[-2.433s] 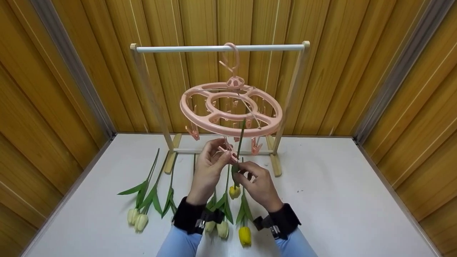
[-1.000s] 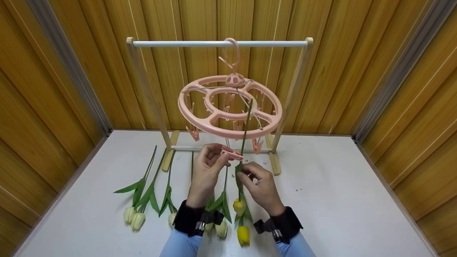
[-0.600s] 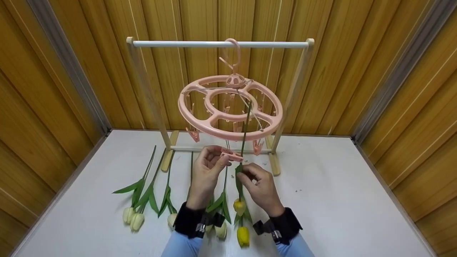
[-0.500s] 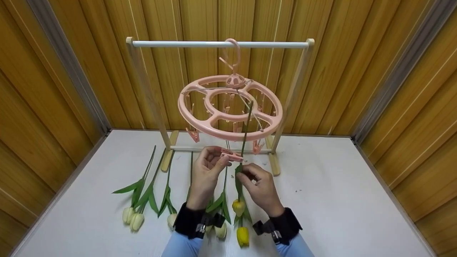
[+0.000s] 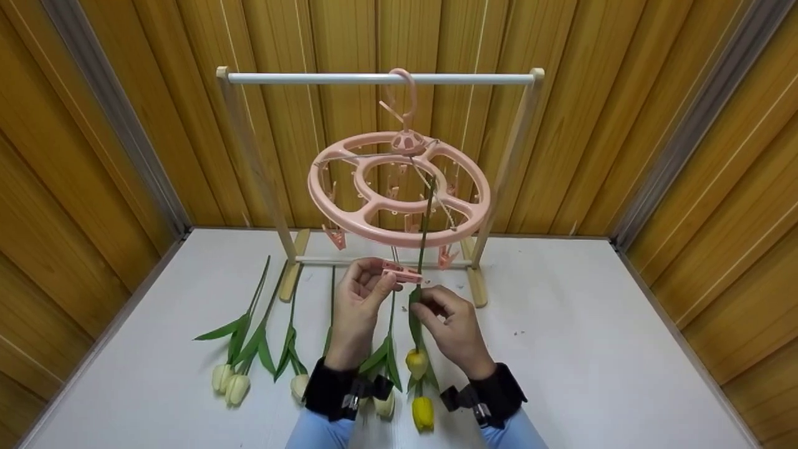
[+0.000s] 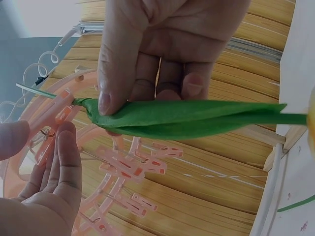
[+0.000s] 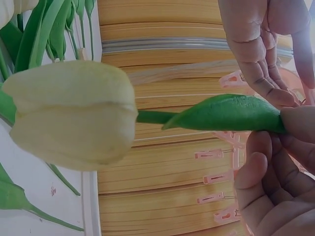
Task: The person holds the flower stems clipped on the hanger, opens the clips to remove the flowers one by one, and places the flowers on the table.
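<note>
My left hand point(image 5: 361, 305) pinches a pink clothespin point(image 5: 402, 272) between thumb and fingers. The clothespin hangs by a cord from the round pink drying hanger point(image 5: 399, 236). In the left wrist view the clothespin's nose point(image 6: 66, 98) meets the stem just above the leaves. My right hand point(image 5: 455, 324) pinches the yellow tulip by its green leaf point(image 6: 167, 117). The tulip hangs head down, its bloom point(image 5: 416, 363) below my hand and its stem point(image 5: 426, 218) rising in front of the hanger ring. In the right wrist view the bloom point(image 7: 74, 115) looks pale and large.
The hanger hooks over the white bar point(image 5: 312, 78) of a wooden stand point(image 5: 252, 149). More clothespins, such as one at left point(image 5: 335, 237), dangle from it. On the white table point(image 5: 580, 349) lie several cream tulips point(image 5: 237, 390) and another yellow tulip point(image 5: 423, 413).
Since the earliest frame the clothespin has turned to lie nearly level, nose against the stem. The tulip's bloom has dropped lower, and its stem tip stands higher. The last half second shows hardly any movement.
</note>
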`<act>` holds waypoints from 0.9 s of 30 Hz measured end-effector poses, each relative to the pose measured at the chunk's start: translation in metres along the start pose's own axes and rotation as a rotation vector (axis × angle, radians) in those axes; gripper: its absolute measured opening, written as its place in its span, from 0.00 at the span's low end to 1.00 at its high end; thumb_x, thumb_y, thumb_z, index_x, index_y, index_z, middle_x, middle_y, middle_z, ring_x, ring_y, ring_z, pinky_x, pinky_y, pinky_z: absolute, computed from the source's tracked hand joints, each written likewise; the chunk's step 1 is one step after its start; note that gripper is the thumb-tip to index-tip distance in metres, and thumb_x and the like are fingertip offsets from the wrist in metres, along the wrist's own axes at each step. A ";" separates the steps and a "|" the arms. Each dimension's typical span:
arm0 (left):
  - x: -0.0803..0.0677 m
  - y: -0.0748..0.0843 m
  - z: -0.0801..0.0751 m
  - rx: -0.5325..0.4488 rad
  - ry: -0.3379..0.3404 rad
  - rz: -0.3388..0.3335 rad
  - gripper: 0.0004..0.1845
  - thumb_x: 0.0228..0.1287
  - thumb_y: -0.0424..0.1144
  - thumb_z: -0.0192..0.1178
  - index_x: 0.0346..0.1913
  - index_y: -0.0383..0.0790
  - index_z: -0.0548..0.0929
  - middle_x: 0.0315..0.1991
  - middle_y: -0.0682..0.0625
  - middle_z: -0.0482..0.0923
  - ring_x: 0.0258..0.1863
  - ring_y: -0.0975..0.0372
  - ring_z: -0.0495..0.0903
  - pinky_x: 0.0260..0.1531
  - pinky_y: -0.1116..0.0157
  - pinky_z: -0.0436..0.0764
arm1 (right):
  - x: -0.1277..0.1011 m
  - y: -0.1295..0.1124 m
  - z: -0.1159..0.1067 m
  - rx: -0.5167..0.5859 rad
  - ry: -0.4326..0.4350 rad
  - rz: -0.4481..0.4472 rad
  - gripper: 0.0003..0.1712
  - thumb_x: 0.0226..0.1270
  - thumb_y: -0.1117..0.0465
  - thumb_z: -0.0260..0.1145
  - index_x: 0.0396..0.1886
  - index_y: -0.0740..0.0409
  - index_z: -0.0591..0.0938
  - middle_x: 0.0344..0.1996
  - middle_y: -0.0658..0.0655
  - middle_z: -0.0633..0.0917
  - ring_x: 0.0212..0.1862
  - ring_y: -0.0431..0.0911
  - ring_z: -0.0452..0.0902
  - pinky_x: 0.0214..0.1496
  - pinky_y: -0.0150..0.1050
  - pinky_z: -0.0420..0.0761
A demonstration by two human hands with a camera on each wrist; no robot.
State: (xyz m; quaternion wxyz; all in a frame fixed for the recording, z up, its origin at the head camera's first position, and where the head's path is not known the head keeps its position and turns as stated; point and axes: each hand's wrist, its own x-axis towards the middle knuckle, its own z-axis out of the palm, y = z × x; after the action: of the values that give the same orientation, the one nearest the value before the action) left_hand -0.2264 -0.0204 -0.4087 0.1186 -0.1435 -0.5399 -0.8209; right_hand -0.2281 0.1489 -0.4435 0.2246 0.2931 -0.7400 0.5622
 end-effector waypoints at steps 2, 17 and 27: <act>0.000 0.000 0.000 -0.004 0.000 -0.004 0.16 0.72 0.29 0.63 0.56 0.28 0.73 0.49 0.41 0.81 0.43 0.57 0.83 0.48 0.62 0.82 | 0.001 -0.005 0.000 -0.006 0.005 0.000 0.07 0.67 0.76 0.67 0.41 0.64 0.86 0.32 0.60 0.85 0.30 0.46 0.80 0.33 0.32 0.77; -0.002 -0.001 0.000 0.002 0.001 0.005 0.14 0.72 0.29 0.62 0.55 0.27 0.73 0.49 0.39 0.82 0.44 0.54 0.84 0.48 0.60 0.83 | 0.006 -0.033 0.001 0.023 0.001 0.013 0.06 0.65 0.79 0.66 0.39 0.70 0.84 0.30 0.62 0.85 0.30 0.54 0.82 0.34 0.32 0.79; -0.001 -0.001 0.000 0.011 -0.003 0.019 0.14 0.72 0.29 0.63 0.55 0.28 0.74 0.49 0.39 0.83 0.44 0.55 0.84 0.48 0.60 0.83 | 0.007 -0.030 0.000 -0.022 0.010 0.025 0.07 0.63 0.80 0.67 0.38 0.70 0.84 0.29 0.61 0.85 0.29 0.49 0.80 0.32 0.34 0.77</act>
State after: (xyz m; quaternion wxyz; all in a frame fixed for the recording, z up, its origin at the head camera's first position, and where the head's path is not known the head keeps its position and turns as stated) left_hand -0.2255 -0.0203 -0.4104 0.1263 -0.1491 -0.5432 -0.8165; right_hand -0.2119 0.1419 -0.4179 0.2244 0.2783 -0.7486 0.5584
